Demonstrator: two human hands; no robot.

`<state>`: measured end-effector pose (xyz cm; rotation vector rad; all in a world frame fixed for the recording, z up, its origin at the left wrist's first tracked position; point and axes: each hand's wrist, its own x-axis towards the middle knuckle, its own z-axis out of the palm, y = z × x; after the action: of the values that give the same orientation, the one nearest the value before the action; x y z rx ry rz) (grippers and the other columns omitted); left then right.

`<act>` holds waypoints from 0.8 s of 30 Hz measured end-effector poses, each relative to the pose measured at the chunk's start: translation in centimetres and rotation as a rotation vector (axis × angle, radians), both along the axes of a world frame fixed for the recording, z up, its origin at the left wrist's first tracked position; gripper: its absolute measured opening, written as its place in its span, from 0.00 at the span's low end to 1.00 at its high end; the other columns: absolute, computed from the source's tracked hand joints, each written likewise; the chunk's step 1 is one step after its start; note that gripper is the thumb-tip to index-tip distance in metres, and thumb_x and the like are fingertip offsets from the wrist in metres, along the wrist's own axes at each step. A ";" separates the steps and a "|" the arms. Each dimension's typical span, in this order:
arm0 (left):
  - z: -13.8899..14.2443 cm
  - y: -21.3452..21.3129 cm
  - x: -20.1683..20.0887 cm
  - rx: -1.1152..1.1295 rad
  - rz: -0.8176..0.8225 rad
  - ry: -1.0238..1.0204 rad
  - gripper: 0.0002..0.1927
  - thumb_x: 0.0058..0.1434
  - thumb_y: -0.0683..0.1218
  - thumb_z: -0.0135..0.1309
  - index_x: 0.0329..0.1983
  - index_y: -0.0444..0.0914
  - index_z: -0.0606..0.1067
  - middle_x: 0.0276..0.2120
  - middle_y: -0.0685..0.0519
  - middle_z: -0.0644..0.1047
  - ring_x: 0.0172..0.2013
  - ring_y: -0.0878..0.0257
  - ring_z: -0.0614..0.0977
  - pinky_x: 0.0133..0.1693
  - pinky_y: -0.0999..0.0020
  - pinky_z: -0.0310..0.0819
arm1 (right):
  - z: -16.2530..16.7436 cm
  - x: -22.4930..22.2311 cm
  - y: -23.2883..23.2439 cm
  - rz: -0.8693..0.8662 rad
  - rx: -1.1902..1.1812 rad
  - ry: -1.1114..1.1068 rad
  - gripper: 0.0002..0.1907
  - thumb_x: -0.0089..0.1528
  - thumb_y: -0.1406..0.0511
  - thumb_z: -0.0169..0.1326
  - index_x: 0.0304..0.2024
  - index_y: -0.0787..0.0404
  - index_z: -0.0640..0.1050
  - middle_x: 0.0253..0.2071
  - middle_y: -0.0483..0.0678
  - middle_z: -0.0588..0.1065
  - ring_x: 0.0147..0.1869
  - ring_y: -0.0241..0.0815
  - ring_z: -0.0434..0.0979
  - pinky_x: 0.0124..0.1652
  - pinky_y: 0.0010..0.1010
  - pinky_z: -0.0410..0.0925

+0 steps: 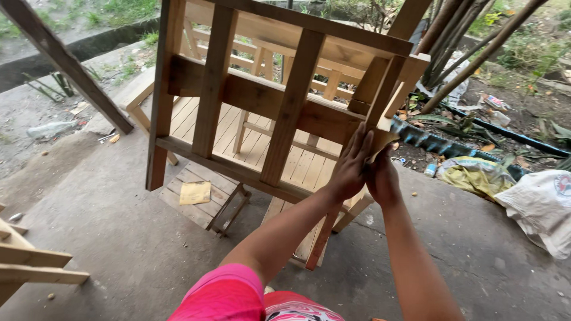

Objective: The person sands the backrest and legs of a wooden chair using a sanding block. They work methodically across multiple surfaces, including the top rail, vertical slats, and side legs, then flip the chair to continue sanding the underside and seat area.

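Observation:
A bare wooden frame of slats and rails [256, 98] stands tilted on a low slatted wooden bench [202, 128]. My left hand [350, 169] lies flat with fingers together against the frame's right post. My right hand [382, 178] is just beside it, gripping a folded sheet of sandpaper [380, 141] pressed onto the same post. A pink sleeve covers my left upper arm at the bottom of the view.
A yellowish sandpaper sheet [195, 192] lies on a small slatted stool [205, 202] under the frame. More wooden pieces [27, 258] sit at the left edge. A slanting plank [65, 62], bamboo poles [470, 50], white sacks [538, 208] and litter surround the concrete floor.

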<state>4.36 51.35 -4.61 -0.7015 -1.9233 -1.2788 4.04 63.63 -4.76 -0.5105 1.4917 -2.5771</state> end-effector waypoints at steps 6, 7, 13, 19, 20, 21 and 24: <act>1.5 0.3 -3.2 -0.070 0.087 0.141 0.38 0.72 0.49 0.48 0.80 0.37 0.48 0.80 0.42 0.45 0.80 0.45 0.47 0.77 0.55 0.46 | 0.3 0.5 -0.4 0.014 -0.053 0.013 0.38 0.72 0.44 0.27 0.78 0.56 0.51 0.79 0.44 0.54 0.81 0.42 0.52 0.76 0.38 0.49; 1.7 0.3 -3.2 -0.049 0.079 0.094 0.37 0.72 0.49 0.47 0.80 0.37 0.48 0.80 0.41 0.46 0.80 0.45 0.49 0.77 0.55 0.48 | 0.5 0.7 -0.5 0.029 -0.056 0.011 0.39 0.72 0.44 0.27 0.78 0.57 0.51 0.79 0.45 0.54 0.81 0.42 0.53 0.76 0.39 0.49; -3.4 -0.6 5.8 0.038 0.016 -0.149 0.35 0.74 0.46 0.45 0.80 0.35 0.50 0.79 0.37 0.48 0.78 0.40 0.53 0.73 0.54 0.54 | 2.3 2.4 -1.4 0.026 0.017 -0.065 0.42 0.69 0.41 0.28 0.78 0.57 0.52 0.77 0.47 0.58 0.78 0.47 0.57 0.72 0.41 0.52; -4.6 -0.7 7.5 0.113 0.063 -0.262 0.31 0.75 0.46 0.43 0.79 0.38 0.53 0.76 0.40 0.58 0.75 0.43 0.61 0.69 0.56 0.61 | 3.3 3.4 -2.0 0.030 0.080 0.009 0.42 0.70 0.41 0.27 0.79 0.56 0.50 0.79 0.48 0.56 0.79 0.43 0.57 0.73 0.37 0.52; -4.2 -1.0 7.5 0.141 0.037 -0.316 0.31 0.74 0.47 0.43 0.78 0.39 0.54 0.76 0.41 0.59 0.72 0.43 0.64 0.66 0.57 0.64 | 3.2 3.5 -1.9 0.031 0.071 0.015 0.41 0.71 0.42 0.27 0.80 0.56 0.50 0.79 0.49 0.55 0.78 0.44 0.57 0.73 0.37 0.52; -3.7 -1.1 7.5 0.170 0.011 -0.372 0.30 0.73 0.47 0.43 0.77 0.40 0.56 0.75 0.41 0.61 0.69 0.43 0.67 0.63 0.57 0.66 | 3.1 3.5 -1.9 0.272 -0.122 0.086 0.36 0.77 0.46 0.25 0.81 0.57 0.51 0.74 0.57 0.59 0.75 0.50 0.61 0.72 0.40 0.55; -2.9 -1.6 9.2 0.272 -0.091 -0.389 0.27 0.74 0.47 0.42 0.76 0.41 0.62 0.72 0.41 0.68 0.69 0.42 0.71 0.63 0.56 0.67 | 2.2 3.6 -1.3 0.440 -0.153 0.302 0.30 0.85 0.51 0.22 0.83 0.61 0.52 0.69 0.65 0.64 0.72 0.56 0.64 0.72 0.42 0.58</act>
<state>13.58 49.71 -7.55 -0.4268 -1.9749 -1.7994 7.64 62.32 -2.61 -1.1466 1.0940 -2.3410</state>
